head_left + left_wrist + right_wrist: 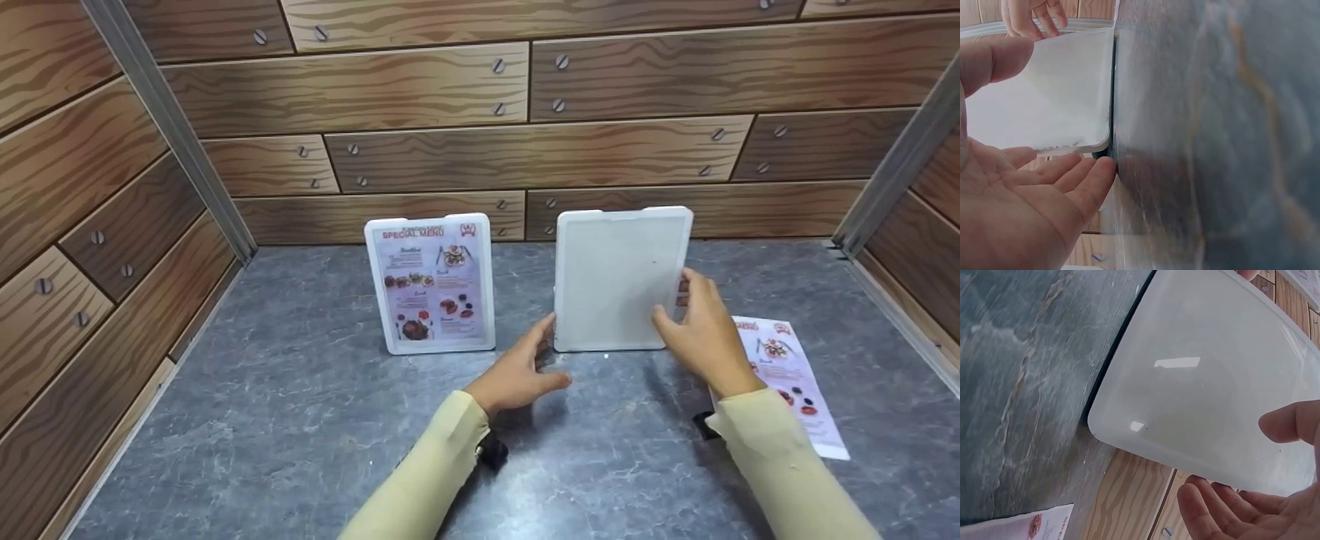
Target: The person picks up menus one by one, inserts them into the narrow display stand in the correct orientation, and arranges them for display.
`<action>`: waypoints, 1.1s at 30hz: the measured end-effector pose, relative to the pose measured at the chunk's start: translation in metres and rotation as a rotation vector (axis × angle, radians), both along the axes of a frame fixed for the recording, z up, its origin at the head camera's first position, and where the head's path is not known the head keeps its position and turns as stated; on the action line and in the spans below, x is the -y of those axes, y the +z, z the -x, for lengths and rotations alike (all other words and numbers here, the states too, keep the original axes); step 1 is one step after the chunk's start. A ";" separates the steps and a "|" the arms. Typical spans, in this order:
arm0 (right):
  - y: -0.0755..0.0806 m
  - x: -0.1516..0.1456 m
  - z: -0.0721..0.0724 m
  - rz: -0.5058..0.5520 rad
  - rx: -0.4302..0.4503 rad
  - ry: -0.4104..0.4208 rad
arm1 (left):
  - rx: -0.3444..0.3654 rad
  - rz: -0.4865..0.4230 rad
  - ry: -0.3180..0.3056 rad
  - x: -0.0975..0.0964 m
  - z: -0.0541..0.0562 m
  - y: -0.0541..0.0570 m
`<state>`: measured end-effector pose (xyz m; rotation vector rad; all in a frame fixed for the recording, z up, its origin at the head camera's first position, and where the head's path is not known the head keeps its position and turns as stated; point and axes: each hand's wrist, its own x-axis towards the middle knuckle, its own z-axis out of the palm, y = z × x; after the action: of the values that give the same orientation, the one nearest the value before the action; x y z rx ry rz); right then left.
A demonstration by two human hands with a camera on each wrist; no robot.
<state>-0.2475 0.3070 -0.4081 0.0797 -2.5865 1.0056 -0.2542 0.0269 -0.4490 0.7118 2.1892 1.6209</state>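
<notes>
A blank white menu holder (619,281) stands upright on the table, right of centre. The right hand (709,334) holds its right edge, thumb (1289,423) at the front face and fingers reaching round behind. At the holder's lower left edge is the left hand (521,371), its fingers (1086,185) extended beside that edge and its thumb standing apart; whether they touch is hard to tell. A second menu holder (435,285), to the left, stands upright with a printed "Special Menu" sheet in it. A loose menu sheet (806,390) lies flat beside the right forearm, partly covered by it.
The grey marbled table (262,420) meets a wood-patterned back wall (427,165) close behind both holders. Wood-patterned side walls with metal corner strips (180,142) bound the left and right. A black strap (491,450) is on the left wrist.
</notes>
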 end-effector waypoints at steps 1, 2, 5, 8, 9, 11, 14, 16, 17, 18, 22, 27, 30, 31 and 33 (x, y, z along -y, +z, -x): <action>0.000 0.000 0.000 -0.001 0.001 0.003 | 0.009 0.001 0.002 0.000 0.000 0.001; 0.000 0.000 0.000 0.000 0.002 0.005 | 0.016 0.003 0.005 0.000 0.000 0.001; 0.000 0.001 0.000 0.003 0.000 0.014 | 0.039 0.021 0.014 0.002 0.001 0.004; 0.000 0.002 -0.001 0.008 -0.009 0.022 | 0.057 0.048 0.026 0.005 0.002 0.008; 0.000 0.003 -0.001 0.009 -0.013 0.027 | 0.065 0.053 0.027 0.007 0.003 0.009; 0.000 0.006 -0.001 0.008 -0.017 0.032 | 0.085 0.047 0.023 0.010 0.004 0.012; -0.001 0.010 -0.002 0.003 -0.013 0.043 | 0.106 0.064 0.013 0.016 0.004 0.018; -0.001 0.012 -0.003 -0.008 0.003 0.050 | 0.117 0.083 0.007 0.020 0.003 0.023; -0.001 0.013 -0.003 -0.015 0.014 0.055 | 0.123 0.093 0.006 0.022 0.003 0.025; -0.001 0.014 -0.003 -0.020 0.025 0.061 | 0.123 0.111 0.006 0.024 0.002 0.026; 0.000 0.018 -0.005 -0.030 0.070 0.093 | 0.150 0.116 0.006 0.031 0.001 0.031; 0.003 0.023 -0.007 -0.011 0.086 0.124 | 0.147 0.151 0.002 0.039 0.003 0.037; 0.004 0.026 -0.007 -0.001 0.089 0.138 | 0.138 0.197 0.001 0.044 0.003 0.042; 0.004 0.027 -0.008 0.001 0.090 0.141 | 0.139 0.206 0.001 0.045 0.003 0.043; 0.003 0.029 -0.008 0.008 0.090 0.149 | 0.138 0.220 -0.003 0.048 0.003 0.045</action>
<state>-0.2399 0.2775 -0.4046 0.2338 -2.6912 1.0949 -0.2576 -0.0212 -0.4038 0.5236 2.2194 1.3562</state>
